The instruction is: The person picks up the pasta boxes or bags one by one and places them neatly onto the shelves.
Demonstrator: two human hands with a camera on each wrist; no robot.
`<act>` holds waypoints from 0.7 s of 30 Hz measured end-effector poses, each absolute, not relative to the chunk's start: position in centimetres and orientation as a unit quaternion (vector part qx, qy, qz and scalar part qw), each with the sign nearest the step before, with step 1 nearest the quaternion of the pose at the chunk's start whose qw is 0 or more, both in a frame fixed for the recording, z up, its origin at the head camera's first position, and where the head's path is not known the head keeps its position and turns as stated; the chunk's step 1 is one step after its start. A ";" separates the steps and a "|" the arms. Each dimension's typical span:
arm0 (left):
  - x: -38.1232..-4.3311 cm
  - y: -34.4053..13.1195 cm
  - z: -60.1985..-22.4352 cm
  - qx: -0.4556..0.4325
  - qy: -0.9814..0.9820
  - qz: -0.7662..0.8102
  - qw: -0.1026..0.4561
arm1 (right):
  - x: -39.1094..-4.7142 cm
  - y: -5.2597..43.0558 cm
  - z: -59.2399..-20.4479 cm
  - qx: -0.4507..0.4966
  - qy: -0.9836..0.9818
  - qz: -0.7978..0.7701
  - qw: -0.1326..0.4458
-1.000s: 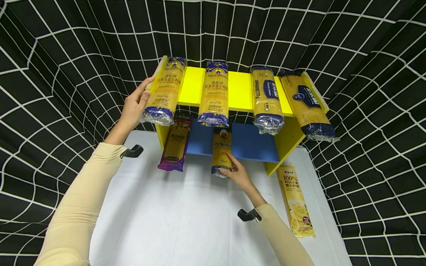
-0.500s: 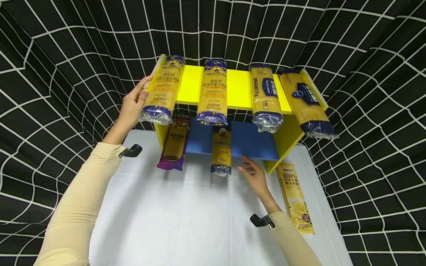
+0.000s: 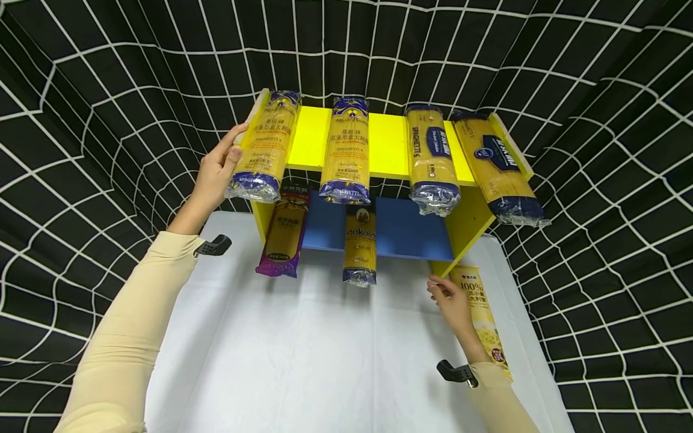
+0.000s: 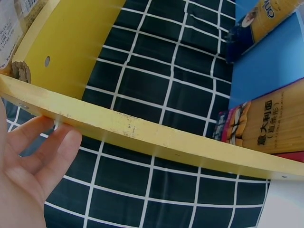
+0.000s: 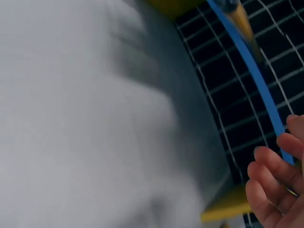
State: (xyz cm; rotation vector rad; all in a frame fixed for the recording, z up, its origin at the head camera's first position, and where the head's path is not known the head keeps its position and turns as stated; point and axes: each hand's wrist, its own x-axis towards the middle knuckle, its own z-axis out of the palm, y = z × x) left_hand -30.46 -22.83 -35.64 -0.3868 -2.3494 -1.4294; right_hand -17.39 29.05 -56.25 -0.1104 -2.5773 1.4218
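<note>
My left hand [image 3: 218,165] rests on the outer side of the shelf's left yellow panel [image 4: 109,123], beside a blue-and-yellow spaghetti pack [image 3: 265,144]. In the left wrist view its fingertips touch the panel's side. My right hand [image 3: 452,304] holds nothing; its fingers are loosely bent near the foot of the shelf's right panel [image 3: 468,231]. Behind that hand, a long yellow pasta pack [image 3: 487,331] lies on the table, partly covered. On the blue lower shelf [image 3: 414,231] lie an "ankara" pasta pack [image 3: 360,246] and a purple-ended pasta pack [image 3: 284,237].
Along the yellow upper shelf [image 3: 390,147] lie another blue-and-yellow spaghetti pack [image 3: 348,150] and two navy-labelled ones, a left spaghetti pack [image 3: 433,159] and a tilted right spaghetti pack [image 3: 500,171]. White cloth [image 3: 303,361] covers the table. Black gridded curtains [image 3: 612,240] surround it.
My right hand has let go of the ankara pack and moved right, to the shelf's right foot. The ankara pack stays on the lower shelf. My left hand keeps its place on the panel.
</note>
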 end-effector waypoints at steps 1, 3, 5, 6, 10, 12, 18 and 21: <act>-30.3 -22.8 -35.5 -0.136 -0.831 -0.508 0.180 | -17.2 29.6 -56.4 -0.046 -0.874 0.473 0.101; -29.9 -22.6 -35.2 -0.136 -0.829 -0.513 0.176 | -17.1 30.9 -57.0 -0.065 -0.881 0.453 0.117; -29.4 -22.3 -34.7 -0.136 -0.829 -0.516 0.171 | -16.7 32.0 -57.2 -0.085 -0.892 0.423 0.132; -29.1 -22.1 -34.4 -0.136 -0.828 -0.517 0.169 | -16.5 32.6 -57.2 -0.093 -0.898 0.407 0.136; -28.1 -21.7 -33.5 -0.137 -0.830 -0.516 0.163 | -15.7 35.3 -57.5 -0.136 -0.923 0.342 0.114; -27.9 -21.6 -33.4 -0.137 -0.830 -0.516 0.162 | -15.1 36.7 -57.8 -0.156 -0.928 0.329 0.080; -27.8 -21.5 -33.2 -0.138 -0.833 -0.510 0.165 | -13.6 40.1 -58.9 -0.236 -0.922 0.306 -0.021; -27.8 -21.6 -33.3 -0.138 -0.833 -0.509 0.166 | -13.0 41.2 -59.3 -0.245 -0.917 0.303 -0.080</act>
